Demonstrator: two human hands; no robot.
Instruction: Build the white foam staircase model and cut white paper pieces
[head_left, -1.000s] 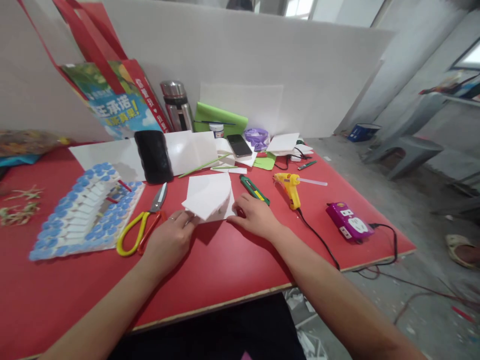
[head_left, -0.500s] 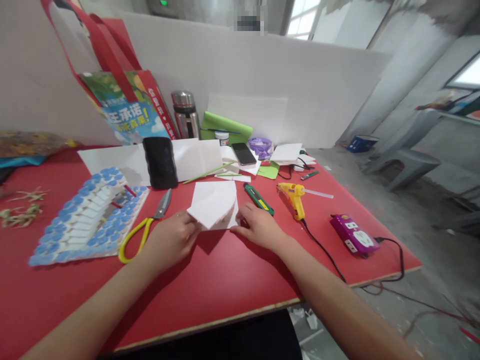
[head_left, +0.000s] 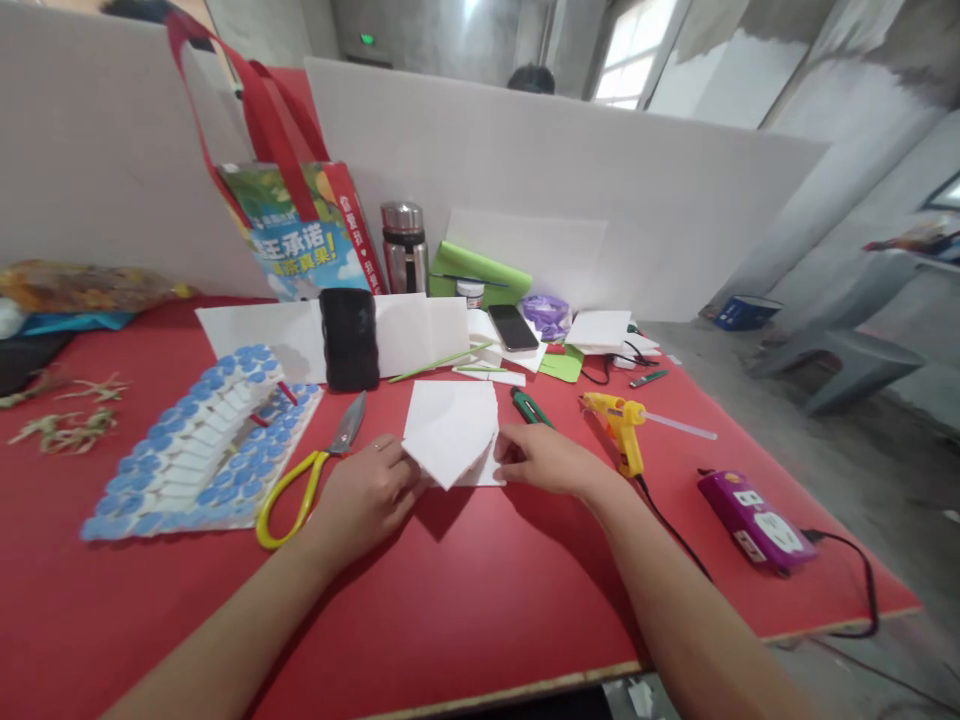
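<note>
A folded white card piece (head_left: 451, 430) stands on the red table, its upper part tilted over a flat white sheet. My left hand (head_left: 379, 488) is at its left edge, the fingers closed on the white piece. At the right edge, my right hand (head_left: 541, 458) has its thumb and fingers pinched against the card. Yellow-handled scissors (head_left: 311, 475) lie just left of my left hand. A green cutter (head_left: 529, 405) is behind my right hand and partly hidden by it.
On the left lies a panel with blue discs (head_left: 202, 450). A black case (head_left: 349, 340) stands behind. To the right are a yellow glue gun (head_left: 621, 425) and a purple power strip (head_left: 754, 520). A bag (head_left: 307, 235), a flask (head_left: 405, 245) and a phone (head_left: 513, 327) are farther back.
The view has shifted, so the table's contents appear farther right and slightly lower. My right hand now covers more of the green cutter. Both hands stay at the white card.
</note>
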